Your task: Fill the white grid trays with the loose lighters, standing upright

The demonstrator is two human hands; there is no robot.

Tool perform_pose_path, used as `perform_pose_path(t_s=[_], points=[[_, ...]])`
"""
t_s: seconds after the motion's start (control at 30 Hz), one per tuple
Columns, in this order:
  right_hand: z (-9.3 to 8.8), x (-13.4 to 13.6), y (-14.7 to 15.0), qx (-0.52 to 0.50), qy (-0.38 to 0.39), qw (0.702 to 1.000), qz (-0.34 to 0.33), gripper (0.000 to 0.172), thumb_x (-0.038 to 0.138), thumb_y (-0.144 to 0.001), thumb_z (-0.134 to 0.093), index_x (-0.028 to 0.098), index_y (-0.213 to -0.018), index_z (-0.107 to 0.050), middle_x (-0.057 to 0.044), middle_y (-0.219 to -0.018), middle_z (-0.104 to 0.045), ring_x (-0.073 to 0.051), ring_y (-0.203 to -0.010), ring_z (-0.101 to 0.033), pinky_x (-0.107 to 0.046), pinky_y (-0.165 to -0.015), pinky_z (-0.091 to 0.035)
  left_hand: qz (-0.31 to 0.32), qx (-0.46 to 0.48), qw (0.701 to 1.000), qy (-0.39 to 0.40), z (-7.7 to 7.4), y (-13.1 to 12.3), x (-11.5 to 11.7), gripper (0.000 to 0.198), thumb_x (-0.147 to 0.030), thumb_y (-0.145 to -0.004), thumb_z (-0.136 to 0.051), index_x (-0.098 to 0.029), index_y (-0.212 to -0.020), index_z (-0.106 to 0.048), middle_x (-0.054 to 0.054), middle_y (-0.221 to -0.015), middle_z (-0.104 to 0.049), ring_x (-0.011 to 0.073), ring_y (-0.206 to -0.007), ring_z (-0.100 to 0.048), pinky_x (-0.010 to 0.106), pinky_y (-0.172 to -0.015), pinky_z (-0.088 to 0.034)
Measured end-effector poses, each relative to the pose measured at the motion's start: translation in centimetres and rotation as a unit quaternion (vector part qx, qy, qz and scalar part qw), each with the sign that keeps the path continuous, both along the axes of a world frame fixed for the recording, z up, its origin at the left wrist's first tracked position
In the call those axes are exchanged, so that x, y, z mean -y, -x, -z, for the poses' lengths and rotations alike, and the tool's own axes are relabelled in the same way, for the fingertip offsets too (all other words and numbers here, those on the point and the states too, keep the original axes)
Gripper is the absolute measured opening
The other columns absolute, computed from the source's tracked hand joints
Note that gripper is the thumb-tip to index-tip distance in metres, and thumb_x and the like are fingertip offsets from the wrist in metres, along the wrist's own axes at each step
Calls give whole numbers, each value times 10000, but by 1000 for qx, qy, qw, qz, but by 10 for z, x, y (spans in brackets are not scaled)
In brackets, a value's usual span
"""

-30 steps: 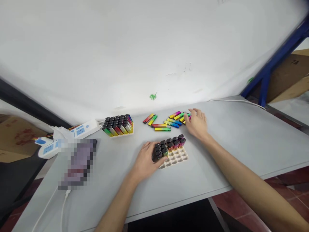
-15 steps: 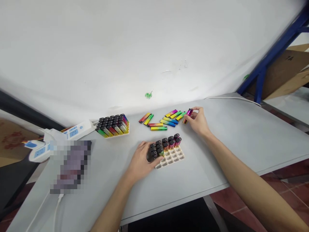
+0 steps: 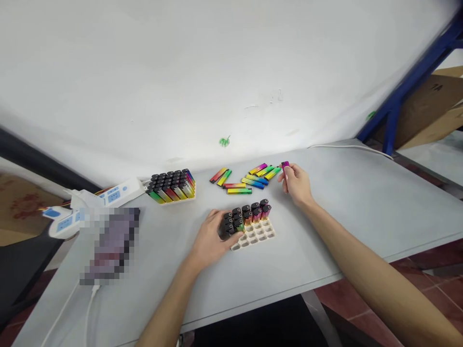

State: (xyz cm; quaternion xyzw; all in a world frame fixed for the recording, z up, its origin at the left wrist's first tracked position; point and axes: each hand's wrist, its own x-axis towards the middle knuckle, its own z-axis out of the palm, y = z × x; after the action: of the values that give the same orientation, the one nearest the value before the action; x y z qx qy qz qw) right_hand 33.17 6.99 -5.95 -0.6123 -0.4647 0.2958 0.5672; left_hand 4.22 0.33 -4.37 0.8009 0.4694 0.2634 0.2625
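My right hand [image 3: 297, 184] pinches a purple metallic lighter [image 3: 285, 166], raised at the right end of the loose lighters. Its lower part is hidden behind my fingers. My left hand [image 3: 212, 241] is wrapped round the left end of a cream tray [image 3: 263, 235] with oval holes, the thumb along its front. Several black-topped lighters [image 3: 256, 212] stand upright in the tray's back rows and left side, while the holes at front right are bare. Behind the tray, several loose rainbow-coloured lighters [image 3: 253, 181] lie flat on the table.
A second tray packed with upright lighters [image 3: 171, 185] stands at the back left. Further left are a white power strip [image 3: 115, 194] and a blurred-out dark object [image 3: 112, 246] with a white cable [image 3: 90, 303]. The grey table [image 3: 361, 193] meets a white wall.
My right hand has drawn slightly away from the loose lighters, turning the purple lighter more upright. My left hand stays on the tray. The view has shifted a little.
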Motion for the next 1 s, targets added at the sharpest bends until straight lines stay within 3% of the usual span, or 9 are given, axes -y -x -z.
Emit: perform_pose_path(t_s=[0.17, 0.23, 0.37, 0.53, 0.7, 0.77, 0.83, 1.0], points=[[-7, 4, 7, -92, -30, 995, -17, 404, 567, -906, -388, 231, -869, -608, 64, -543, -313, -106, -414, -273, -238, -380, -282, 1, -5, 1000, -5, 0, 0, 0, 381, -351, -784, -734, -215, -1107, -584, 49, -1079, -630, 232, -1005, -629, 371, -876, -526], [-8, 4, 8, -127, -25, 991, -21, 420, 575, -907, -388, 222, -823, -600, 62, -546, -308, -97, -412, -253, -236, -374, -271, 3, -8, 1000, -5, 0, 0, -1, 381, -354, -789, -729, -214, -1111, -580, 51, -1075, -630, 236, -1009, -626, 374, -872, -526], [-8, 2, 10, -190, -16, 982, -17, 267, 506, -854, -538, 244, -819, -504, 70, -585, -376, -80, -414, -292, -206, -353, -240, 9, -14, 1000, 10, -2, 0, -1, 383, -354, -796, -723, -221, -1121, -571, 43, -1073, -628, 234, -1014, -624, 370, -868, -520], [-11, 4, 13, -211, -6, 976, -53, 299, 503, -860, -567, 274, -828, -377, 96, -536, -424, -91, -385, -335, -195, -345, -219, 12, -7, 1000, 8, -3, 0, -1, 398, -360, -795, -728, -226, -1127, -553, 43, -1120, -631, 238, -1051, -618, 378, -903, -506], [-14, 8, 16, -241, -16, 965, -98, 293, 551, -877, -544, 266, -871, -476, 108, -473, -350, -81, -347, -226, -211, -347, -182, 4, -12, 1000, 28, -2, 0, 0, 453, -376, -790, -735, -224, -1169, -537, 54, -1166, -634, 249, -1086, -618, 391, -924, -500], [-13, 8, 15, -244, -2, 963, -113, 428, 629, -895, -452, 227, -771, -533, 95, -429, -296, -73, -344, -175, -225, -354, -151, -4, -7, 999, 46, -1, 1, 0, 509, -402, -790, -734, -232, -1217, -514, 59, -1208, -632, 252, -1112, -616, 396, -937, -497], [-11, 6, 14, -243, 17, 964, -104, 562, 688, -893, -379, 218, -604, -486, 81, -388, -244, -71, -334, -161, -240, -357, -131, -6, 1, 998, 58, 0, 1, 0, 550, -427, -793, -728, -241, -1253, -492, 62, -1243, -628, 253, -1136, -611, 399, -953, -491], [-10, 3, 13, -246, 53, 965, -74, 526, 553, -888, -431, 235, -476, -359, 69, -349, -198, -75, -320, -154, -254, -356, -118, -1, 2, 998, 55, 1, 2, 0, 556, -435, -796, -723, -237, -1260, -490, 66, -1248, -629, 254, -1148, -607, 408, -974, -484]])
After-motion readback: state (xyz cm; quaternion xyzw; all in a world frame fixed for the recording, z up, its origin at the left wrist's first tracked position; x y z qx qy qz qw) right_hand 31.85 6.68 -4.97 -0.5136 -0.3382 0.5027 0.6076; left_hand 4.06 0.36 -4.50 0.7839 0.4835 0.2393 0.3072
